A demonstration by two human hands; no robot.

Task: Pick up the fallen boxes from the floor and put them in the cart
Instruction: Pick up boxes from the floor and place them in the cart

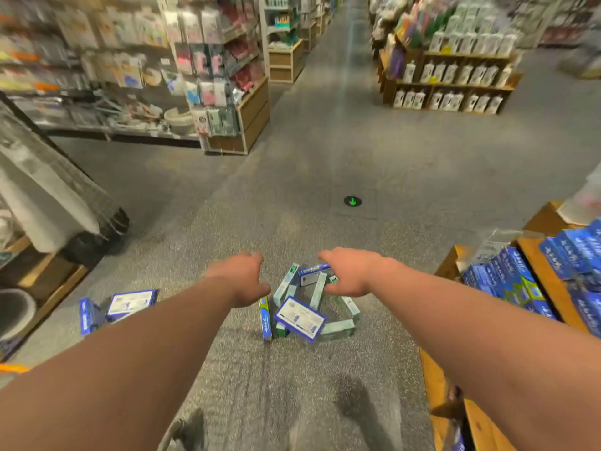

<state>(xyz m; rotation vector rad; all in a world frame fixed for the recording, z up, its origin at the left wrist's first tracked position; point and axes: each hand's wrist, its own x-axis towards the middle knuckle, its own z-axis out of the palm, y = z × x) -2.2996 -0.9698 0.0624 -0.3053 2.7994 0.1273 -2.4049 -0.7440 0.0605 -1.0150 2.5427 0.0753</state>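
Reaching out with both arms, I have my left hand (242,278) and my right hand (349,271) over the pile of fallen boxes (300,317), which lies on the grey floor (325,151) at my twelve o'clock. Both hands are loose, fingers relaxed and slightly bent, grasping nothing. My left hand hangs at the pile's ten o'clock edge. My right is at its one o'clock edge, just above a blue box (312,271), and I cannot tell whether it touches it. The pile is a jumble of blue boxes and pale green ones, some flat and some on edge. Two more blue boxes (130,302) lie together on the floor at nine o'clock from the pile, beyond my left forearm. At my three o'clock a wooden shelf (549,288) carries rows of the same blue boxes. A green arrow sticker (353,201) marks the floor farther ahead at twelve o'clock.
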